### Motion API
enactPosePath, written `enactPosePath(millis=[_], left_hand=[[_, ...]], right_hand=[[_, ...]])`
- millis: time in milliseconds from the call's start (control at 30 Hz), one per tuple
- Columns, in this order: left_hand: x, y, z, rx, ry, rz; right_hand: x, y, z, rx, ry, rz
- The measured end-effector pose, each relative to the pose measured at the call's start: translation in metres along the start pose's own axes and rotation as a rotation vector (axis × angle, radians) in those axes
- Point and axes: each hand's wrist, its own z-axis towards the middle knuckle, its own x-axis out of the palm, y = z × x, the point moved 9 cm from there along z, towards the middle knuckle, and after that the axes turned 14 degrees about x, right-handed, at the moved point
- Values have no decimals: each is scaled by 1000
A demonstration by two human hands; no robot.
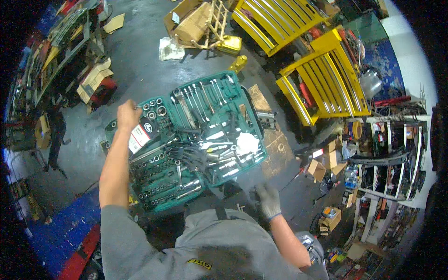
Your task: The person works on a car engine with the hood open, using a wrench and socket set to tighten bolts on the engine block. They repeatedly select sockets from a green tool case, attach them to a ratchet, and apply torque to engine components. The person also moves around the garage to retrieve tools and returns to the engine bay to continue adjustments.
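Observation:
My left hand is bare and closed at the left edge of an open green tool case. Its curled fingers hide whatever they grip. Right beside the wrist is a black packet with a white and red label, over the socket rows. My right hand wears a grey work glove and is low at the case's right, beside my knee. Its fingers are loosely extended, and I see nothing held. Chrome sockets and combination wrenches fill the case. A crumpled white rag lies among loose tools there.
Flattened cardboard lies on the floor right of the case. Yellow drawer cabinets stand at the far right, with a yellow bottle nearer the case. Cardboard boxes sit at the back; loaded shelves line the right wall.

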Motion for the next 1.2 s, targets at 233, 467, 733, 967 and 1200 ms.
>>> enactPosePath(millis=[233,467,733,967,1200], left_hand=[[-52,-85,-83,-151,-106,-1175],[30,-334,-216,-114,411,-1287],[70,-533,-281,269,540,-1018],[129,-690,-331,561,635,-925],[225,-830,-390,410,990,-1120]], right_hand=[[7,23,9,57,177,139],[-22,68,-18,-12,492,576],[-157,23,-28,-295,339,353],[-304,-72,-34,-521,-80,298],[-424,-189,-31,-416,-439,438]])
